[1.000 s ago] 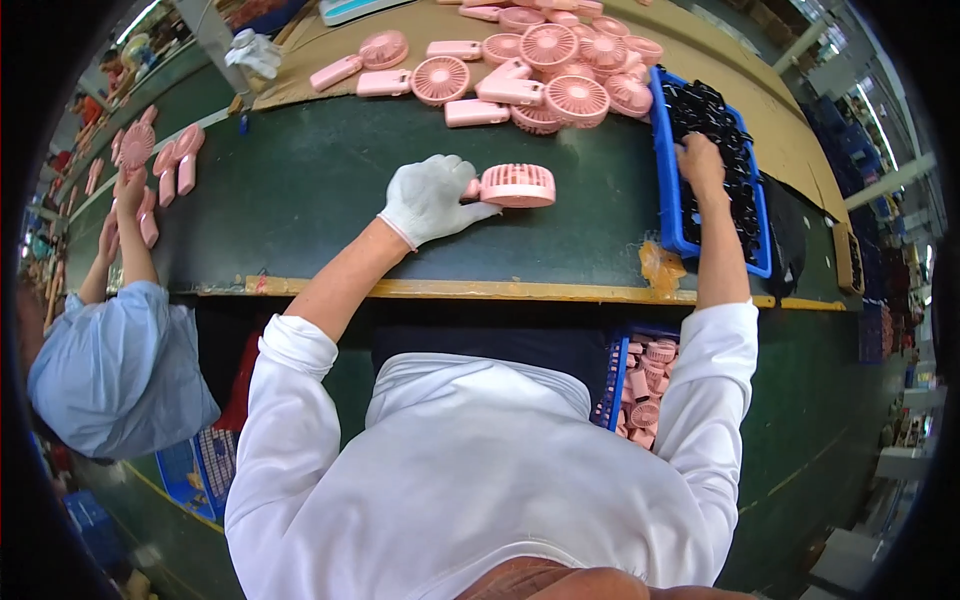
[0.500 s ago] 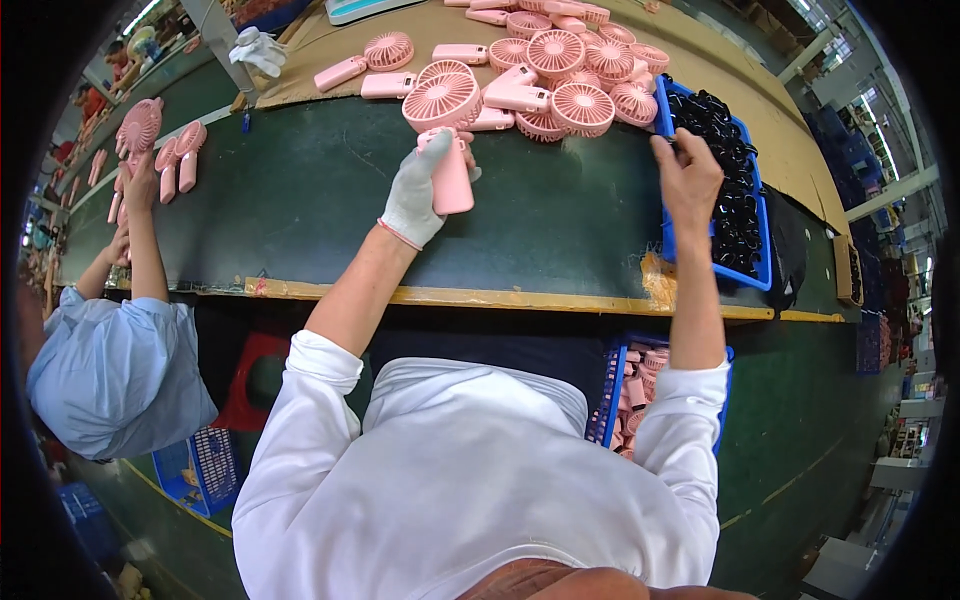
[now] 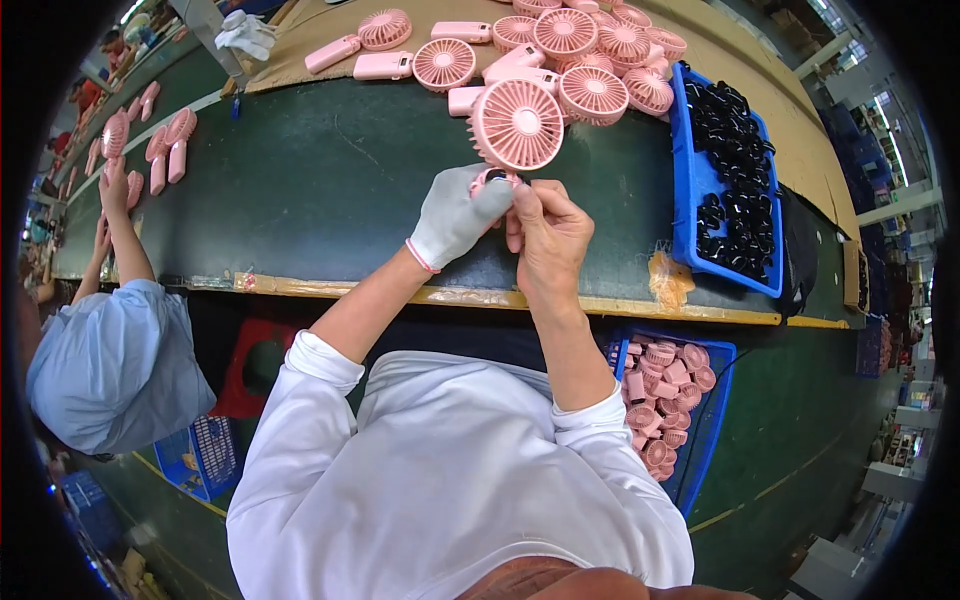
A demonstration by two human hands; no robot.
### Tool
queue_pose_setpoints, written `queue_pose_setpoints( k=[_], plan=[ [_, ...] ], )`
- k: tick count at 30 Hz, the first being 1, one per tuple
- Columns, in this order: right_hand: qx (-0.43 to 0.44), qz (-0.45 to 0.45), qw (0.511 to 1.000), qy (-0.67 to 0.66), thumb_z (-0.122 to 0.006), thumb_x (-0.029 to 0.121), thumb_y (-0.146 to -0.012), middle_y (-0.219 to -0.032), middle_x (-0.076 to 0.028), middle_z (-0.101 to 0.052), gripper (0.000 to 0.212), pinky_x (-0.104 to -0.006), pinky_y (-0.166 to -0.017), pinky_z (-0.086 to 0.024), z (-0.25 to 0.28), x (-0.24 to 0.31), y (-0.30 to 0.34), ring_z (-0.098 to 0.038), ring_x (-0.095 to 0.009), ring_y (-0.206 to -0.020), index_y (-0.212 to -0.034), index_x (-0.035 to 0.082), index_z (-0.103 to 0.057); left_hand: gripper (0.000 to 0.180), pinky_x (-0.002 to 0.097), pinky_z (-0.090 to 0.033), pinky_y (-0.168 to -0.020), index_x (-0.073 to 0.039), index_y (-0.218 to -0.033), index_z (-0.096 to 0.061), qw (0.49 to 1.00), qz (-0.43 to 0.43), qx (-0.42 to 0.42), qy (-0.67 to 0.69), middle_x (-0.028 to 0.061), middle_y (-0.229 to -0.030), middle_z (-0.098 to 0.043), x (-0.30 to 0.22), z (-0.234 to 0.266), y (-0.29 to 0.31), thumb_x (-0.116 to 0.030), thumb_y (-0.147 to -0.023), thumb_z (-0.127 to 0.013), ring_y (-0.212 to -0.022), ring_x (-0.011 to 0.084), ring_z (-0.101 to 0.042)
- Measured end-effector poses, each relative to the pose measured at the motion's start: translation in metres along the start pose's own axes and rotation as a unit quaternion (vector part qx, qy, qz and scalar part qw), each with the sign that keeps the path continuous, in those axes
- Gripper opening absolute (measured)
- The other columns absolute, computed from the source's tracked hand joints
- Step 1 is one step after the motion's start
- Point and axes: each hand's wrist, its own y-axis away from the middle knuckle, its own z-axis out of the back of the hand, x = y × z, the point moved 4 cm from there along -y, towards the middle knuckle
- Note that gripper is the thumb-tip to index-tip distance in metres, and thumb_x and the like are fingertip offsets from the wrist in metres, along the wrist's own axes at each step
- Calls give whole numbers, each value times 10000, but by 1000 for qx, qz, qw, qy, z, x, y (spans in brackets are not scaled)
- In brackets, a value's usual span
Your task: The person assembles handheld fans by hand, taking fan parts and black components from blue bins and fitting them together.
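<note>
A pink handheld fan (image 3: 518,122) stands up from my left hand (image 3: 448,215), which wears a white glove and is closed round its handle. At the fan's neck, just under the round grille, sits a small black part (image 3: 496,175). My bare right hand (image 3: 553,232) is closed there with thumb and finger pinched on black at the neck, touching the left hand's fingertips. The fingers cover most of the black part and the handle. Black parts (image 3: 738,208) of looped shape fill a blue tray (image 3: 683,215) to the right.
Several pink fans (image 3: 565,34) lie piled on cardboard behind my hands. A blue basket (image 3: 712,425) full of pink fans stands below the table edge (image 3: 590,306) on the right. At the left, a co-worker in a blue shirt (image 3: 115,370) handles pink fans. White gloves (image 3: 245,36) lie at the far left.
My right hand has come left from the blue tray to the fan's neck, bringing a black part. The left hand has moved right and turned the fan so its grille faces up.
</note>
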Motion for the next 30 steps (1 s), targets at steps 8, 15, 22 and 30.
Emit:
queue_pose_setpoints(
  k=[8,15,22,30],
  plan=[
    [-17,7,997,72,-496,281,-994,-913,-31,-597,355,-236,-627,-456,15,-18,-9,-548,-75,-716,-929,-34,-646,353,355,-452,-540,-16,-737,-640,968,-29,-17,-250,177,-637,-604,-8,-1,-9,-359,-812,-603,-585,320,-605],
    [90,-111,990,-4,-448,447,-984,-810,-25,-607,446,-254,-596,-435,12,-25,-14,-548,-83,-703,-1041,30,-593,467,294,-461,-523,11,-791,-622,998,21,42,-53,95,-618,-619,11,-6,-9,-437,-893,-539,-545,184,-610],
    [-5,-53,988,143,-704,149,-800,-773,-73,-628,294,-243,-516,-475,19,12,-5,-582,-102,-588,-997,-49,-614,610,301,-493,-498,27,-829,-571,989,103,52,92,113,-648,-618,8,-34,8,-493,-985,-293,-525,194,-622],
    [-53,108,852,510,-790,159,-667,-906,-131,-702,358,-313,-719,-527,55,95,-9,-676,-189,-782,-963,-7,-676,187,418,-521,-702,-62,-890,-616,852,-314,31,-417,130,-909,-636,-16,-35,-25,-210,-890,-502,-846,327,-631]
  ],
)
